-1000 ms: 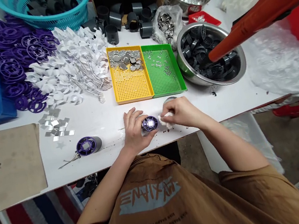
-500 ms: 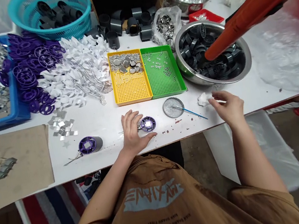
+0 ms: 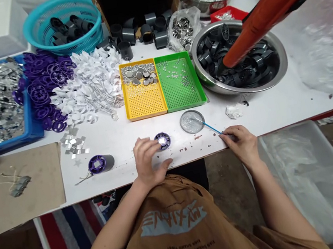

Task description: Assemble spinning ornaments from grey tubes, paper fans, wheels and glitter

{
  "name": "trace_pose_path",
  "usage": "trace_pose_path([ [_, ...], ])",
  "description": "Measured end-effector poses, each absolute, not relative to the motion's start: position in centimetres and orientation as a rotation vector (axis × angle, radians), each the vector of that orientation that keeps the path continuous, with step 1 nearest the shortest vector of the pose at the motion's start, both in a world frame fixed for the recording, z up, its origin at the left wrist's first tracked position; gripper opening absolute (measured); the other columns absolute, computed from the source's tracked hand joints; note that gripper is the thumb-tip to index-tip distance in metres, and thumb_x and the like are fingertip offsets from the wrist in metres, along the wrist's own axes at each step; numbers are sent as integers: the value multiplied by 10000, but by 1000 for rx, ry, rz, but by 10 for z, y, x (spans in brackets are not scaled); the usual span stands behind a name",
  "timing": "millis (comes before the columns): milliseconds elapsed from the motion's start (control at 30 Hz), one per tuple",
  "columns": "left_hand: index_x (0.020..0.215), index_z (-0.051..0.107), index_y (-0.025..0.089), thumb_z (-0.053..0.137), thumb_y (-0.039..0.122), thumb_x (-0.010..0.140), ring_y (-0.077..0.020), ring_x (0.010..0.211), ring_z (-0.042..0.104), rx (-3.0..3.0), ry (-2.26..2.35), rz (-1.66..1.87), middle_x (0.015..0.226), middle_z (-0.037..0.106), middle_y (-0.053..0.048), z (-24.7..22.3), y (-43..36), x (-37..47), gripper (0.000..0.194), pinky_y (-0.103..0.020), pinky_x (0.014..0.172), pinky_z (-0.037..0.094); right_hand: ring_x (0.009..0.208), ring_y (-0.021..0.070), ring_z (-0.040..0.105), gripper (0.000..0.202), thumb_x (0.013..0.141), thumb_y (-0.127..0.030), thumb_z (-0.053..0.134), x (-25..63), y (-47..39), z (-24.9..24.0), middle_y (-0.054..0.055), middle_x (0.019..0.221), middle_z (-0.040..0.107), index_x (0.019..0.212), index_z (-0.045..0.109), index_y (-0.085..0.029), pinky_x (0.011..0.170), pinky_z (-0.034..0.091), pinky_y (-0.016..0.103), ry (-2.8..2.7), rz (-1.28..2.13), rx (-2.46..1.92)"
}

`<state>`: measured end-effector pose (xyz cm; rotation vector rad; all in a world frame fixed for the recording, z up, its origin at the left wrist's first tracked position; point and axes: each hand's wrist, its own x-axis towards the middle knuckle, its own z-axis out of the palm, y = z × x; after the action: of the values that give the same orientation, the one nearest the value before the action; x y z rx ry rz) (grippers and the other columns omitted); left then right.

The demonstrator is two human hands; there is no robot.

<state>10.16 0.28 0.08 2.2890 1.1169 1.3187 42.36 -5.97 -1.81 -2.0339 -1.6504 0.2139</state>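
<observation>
My left hand (image 3: 148,163) is beside a round purple wheel-like part (image 3: 165,142) with a small silver square at its centre. Its fingertips reach the part's left edge, while the thumb is spread away below. At the table's front, my right hand (image 3: 240,143) pinches the end of a thin blue stick (image 3: 212,128). The stick's other end rests in a shallow round dish (image 3: 188,129) of clear, shiny stuff. A crumpled white tissue (image 3: 233,111) lies beyond my right hand. Farther left, a dark grey cylinder (image 3: 109,162) with a purple spoked end lies on its side.
Behind the dish are a yellow tray (image 3: 147,110) and a green tray (image 3: 181,101) of small metal pieces. A steel bowl (image 3: 280,58) of dark parts stands right, under an orange bar (image 3: 268,11). Purple rings (image 3: 38,94), white pieces (image 3: 83,78) and cardboard (image 3: 47,193) are left.
My right hand has left the white tissue, moved left and towards me, and taken hold of the blue stick. My left hand has eased slightly left, its thumb still apart.
</observation>
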Motion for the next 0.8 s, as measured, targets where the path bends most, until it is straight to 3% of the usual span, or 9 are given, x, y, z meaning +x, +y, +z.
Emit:
trace_pose_path([
  [133, 1135, 523, 217, 629, 328, 837, -221, 902, 602, 2389, 684, 1134, 968, 643, -70, 7, -16, 121, 335, -386, 792, 504, 753, 194, 656, 126, 868, -326, 589, 421, -63, -11, 46, 842, 697, 847, 662, -226, 702, 514, 318, -1603, 185, -2012],
  [267, 1204, 499, 140, 546, 384, 899, -268, 1032, 585, 2478, 526, 661, 1276, 561, -182, 3, -24, 153, 393, -420, 861, 509, 648, 159, 636, 109, 844, -306, 628, 415, -70, 0, 21, 762, 699, 824, 676, -210, 627, 494, 282, -1522, 90, -1960],
  [367, 1248, 466, 127, 519, 427, 909, -302, 1125, 553, 2476, 585, 534, 1388, 464, -219, -1, -21, 175, 456, -457, 912, 496, 633, 144, 624, 99, 827, -300, 653, 409, -74, 8, 14, 747, 695, 831, 692, -209, 612, 491, 271, -1411, 113, -1906],
  [600, 1231, 461, 119, 566, 418, 883, -334, 1169, 550, 2472, 758, 383, 1428, 421, -236, -6, -11, 201, 471, -472, 918, 505, 775, 164, 694, 186, 781, -303, 713, 396, -59, 15, 26, 878, 739, 949, 730, -225, 712, 575, 300, -1117, 515, -1626],
  [700, 1221, 462, 109, 587, 421, 869, -337, 1151, 565, 2481, 810, 323, 1439, 409, -239, -7, -10, 205, 487, -463, 901, 516, 806, 170, 707, 160, 796, -276, 706, 394, -53, 18, 34, 922, 748, 946, 743, -233, 761, 579, 322, -1121, 524, -1552],
  [800, 1223, 459, 116, 592, 430, 864, -335, 1137, 574, 2492, 834, 298, 1441, 411, -234, -8, -10, 208, 495, -465, 891, 520, 728, 160, 710, 155, 785, -262, 723, 393, -50, 22, 29, 845, 752, 934, 746, -225, 699, 588, 302, -1004, 456, -1526],
])
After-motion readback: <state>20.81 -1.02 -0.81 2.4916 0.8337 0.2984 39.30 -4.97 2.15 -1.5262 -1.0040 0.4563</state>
